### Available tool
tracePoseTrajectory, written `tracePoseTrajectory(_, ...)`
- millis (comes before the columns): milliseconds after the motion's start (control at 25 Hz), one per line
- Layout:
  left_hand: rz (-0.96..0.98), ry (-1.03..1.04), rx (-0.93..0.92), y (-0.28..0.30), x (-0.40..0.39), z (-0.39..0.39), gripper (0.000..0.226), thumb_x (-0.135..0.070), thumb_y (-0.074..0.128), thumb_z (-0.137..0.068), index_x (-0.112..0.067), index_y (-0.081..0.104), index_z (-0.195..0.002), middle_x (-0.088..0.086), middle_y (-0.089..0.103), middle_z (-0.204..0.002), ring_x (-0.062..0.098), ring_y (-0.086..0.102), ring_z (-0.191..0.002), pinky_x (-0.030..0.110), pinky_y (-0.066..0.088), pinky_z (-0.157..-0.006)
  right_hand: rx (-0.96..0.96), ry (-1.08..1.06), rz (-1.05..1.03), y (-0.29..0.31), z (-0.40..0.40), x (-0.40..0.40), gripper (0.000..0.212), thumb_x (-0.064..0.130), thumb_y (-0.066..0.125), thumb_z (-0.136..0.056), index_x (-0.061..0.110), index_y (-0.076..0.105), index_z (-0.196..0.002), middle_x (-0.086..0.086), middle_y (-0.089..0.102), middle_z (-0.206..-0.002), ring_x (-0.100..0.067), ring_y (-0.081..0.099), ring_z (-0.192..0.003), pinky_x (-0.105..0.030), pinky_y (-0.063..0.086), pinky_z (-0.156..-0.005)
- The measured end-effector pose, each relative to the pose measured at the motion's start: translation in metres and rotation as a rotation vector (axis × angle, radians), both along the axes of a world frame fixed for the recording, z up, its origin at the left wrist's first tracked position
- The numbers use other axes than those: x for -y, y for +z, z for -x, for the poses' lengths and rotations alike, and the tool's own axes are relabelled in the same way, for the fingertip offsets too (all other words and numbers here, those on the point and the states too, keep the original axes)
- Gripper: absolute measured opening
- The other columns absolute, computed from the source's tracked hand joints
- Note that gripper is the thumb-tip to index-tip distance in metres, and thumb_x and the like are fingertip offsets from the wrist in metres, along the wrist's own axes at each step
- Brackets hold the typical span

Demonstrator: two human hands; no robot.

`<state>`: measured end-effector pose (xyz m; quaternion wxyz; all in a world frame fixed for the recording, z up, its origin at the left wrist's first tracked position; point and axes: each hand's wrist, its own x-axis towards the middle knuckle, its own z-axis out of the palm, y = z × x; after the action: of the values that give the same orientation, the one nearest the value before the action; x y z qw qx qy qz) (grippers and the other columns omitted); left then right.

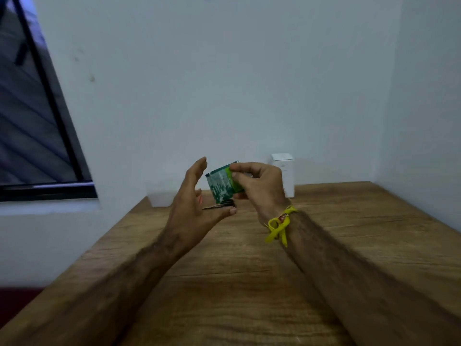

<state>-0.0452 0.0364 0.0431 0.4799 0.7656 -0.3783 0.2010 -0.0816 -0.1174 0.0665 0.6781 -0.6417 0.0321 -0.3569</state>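
Though print covers the green packet (220, 185), we read none of it through the blur. Head view: our right hand (260, 188) pinches it above the wooden table (249, 283); left hand (192, 207) spread open just beside it.

White box (283, 174) stands at the back of the table (249, 283) against the rear wall (224, 96), just behind the right hand (259, 187). A small white tub (159, 199) sits back left. A hand could pass over the near tabletop.
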Motion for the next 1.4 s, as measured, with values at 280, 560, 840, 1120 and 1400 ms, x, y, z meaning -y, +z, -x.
tracePoseTrajectory(280,-0.144,0.082,0.102,-0.018,-0.021,-0.023,0.074,-0.042,0.088,-0.070,-0.022,0.053,-0.132,-0.008,0.060,-0.120,0.010,0.056,-0.109,0.040,0.054,-0.091,-0.086,0.166,0.069,-0.019,0.003,-0.035,0.016,-0.004,0.071,-0.085,0.004,0.076,-0.098,-0.014,0.075,-0.095,-0.021,0.073,-0.082,-0.025,0.057,-0.056)
tracePoseTrajectory(560,-0.225,0.156,0.066,-0.027,-0.022,-0.032,0.065,-0.051,0.081,-0.074,-0.027,0.048,-0.125,-0.010,0.057,-0.111,0.010,0.053,-0.103,0.035,0.053,-0.087,-0.138,0.259,-0.049,-0.023,-0.003,-0.023,0.033,-0.006,0.069,-0.086,0.002,0.062,-0.117,-0.016,0.072,-0.088,-0.025,0.072,-0.075,-0.031,0.062,-0.070)
tracePoseTrajectory(840,-0.230,0.261,0.132,-0.034,-0.017,-0.018,0.074,-0.034,0.082,-0.077,-0.018,0.039,-0.135,-0.003,0.047,-0.121,0.009,0.042,-0.109,0.029,0.048,-0.092,-0.193,0.263,-0.108,-0.025,-0.005,-0.022,0.009,-0.010,0.065,-0.087,-0.008,0.067,-0.095,-0.025,0.069,-0.096,-0.024,0.073,-0.084,-0.024,0.061,-0.072)
tracePoseTrajectory(1120,-0.230,0.281,0.084,-0.035,-0.019,-0.021,0.067,-0.030,0.078,-0.079,-0.020,0.037,-0.131,-0.011,0.039,-0.113,0.011,0.044,-0.109,0.031,0.051,-0.087,-0.136,0.129,0.161,-0.023,-0.002,-0.022,0.011,-0.001,0.076,-0.082,0.004,0.075,-0.093,-0.013,0.074,-0.081,-0.016,0.071,-0.075,-0.027,0.060,-0.068)
tracePoseTrajectory(1400,-0.287,0.213,0.164,-0.033,-0.016,-0.018,0.059,-0.023,0.072,-0.082,-0.019,0.034,-0.127,-0.010,0.033,-0.114,0.003,0.033,-0.104,0.021,0.040,-0.084,-0.170,0.128,0.462,-0.025,-0.004,-0.019,0.010,0.002,0.076,-0.082,0.008,0.077,-0.090,-0.004,0.075,-0.081,-0.009,0.068,-0.074,-0.026,0.055,-0.071)
